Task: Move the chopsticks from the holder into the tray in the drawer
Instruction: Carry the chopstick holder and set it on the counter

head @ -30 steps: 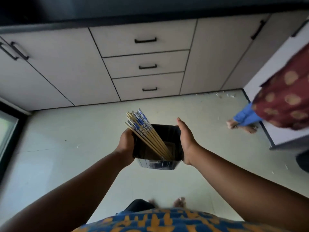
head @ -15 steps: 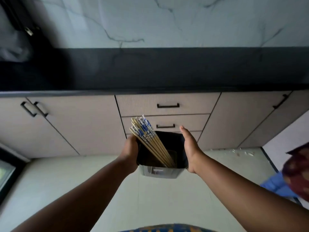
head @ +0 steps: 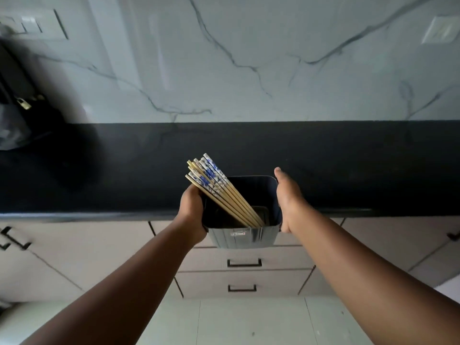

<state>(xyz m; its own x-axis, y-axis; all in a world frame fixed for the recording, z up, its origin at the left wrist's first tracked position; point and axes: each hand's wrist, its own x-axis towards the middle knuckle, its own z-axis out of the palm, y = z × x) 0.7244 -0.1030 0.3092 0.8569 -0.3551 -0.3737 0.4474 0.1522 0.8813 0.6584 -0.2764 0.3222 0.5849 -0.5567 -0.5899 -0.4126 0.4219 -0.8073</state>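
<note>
A black square holder is carried between both hands at the front edge of the black countertop. Several wooden chopsticks with blue-and-white patterned tops lean out of it toward the upper left. My left hand grips the holder's left side, fingers curled round it. My right hand grips its right side, thumb along the rim and fingers hidden behind the wall. Below the counter the drawers are closed; no tray shows.
A marble-look wall rises behind the counter. Dark objects stand at the counter's far left. Cabinet doors with black handles flank the drawers. Pale floor lies below.
The holder with the chopsticks has been raised from above the floor up to the counter's edge. The view has tilted up, and the person at the right has left the frame.
</note>
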